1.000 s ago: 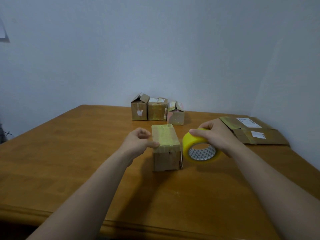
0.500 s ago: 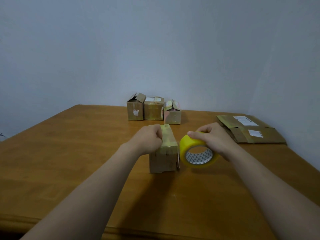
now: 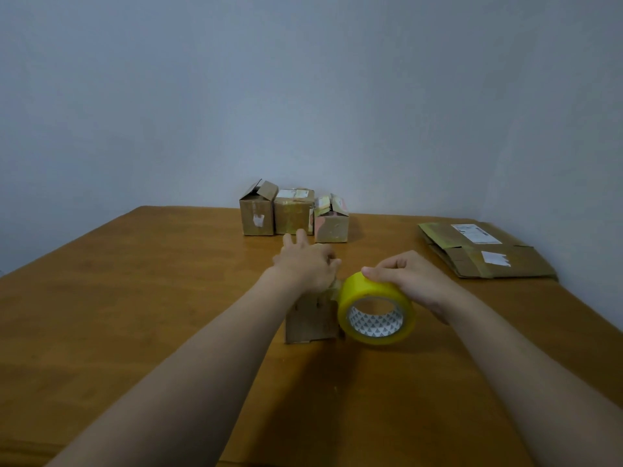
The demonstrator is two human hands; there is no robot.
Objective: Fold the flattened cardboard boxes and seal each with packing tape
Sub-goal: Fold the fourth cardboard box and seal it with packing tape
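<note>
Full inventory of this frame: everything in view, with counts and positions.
centre box: 1, brown, mid-table, under the left hand
tape roll: 1, yellow, on edge right beside the centre box
folded boxes: 3, brown, row at the table's far edge by the wall
flattened cardboard: pile, count unclear, brown with white labels, far right
table: 1, orange-brown wood
wall: grey-blue, behind
left hand: 1, rests on top of the centre box
right hand: 1, grips the tape roll from above
</note>
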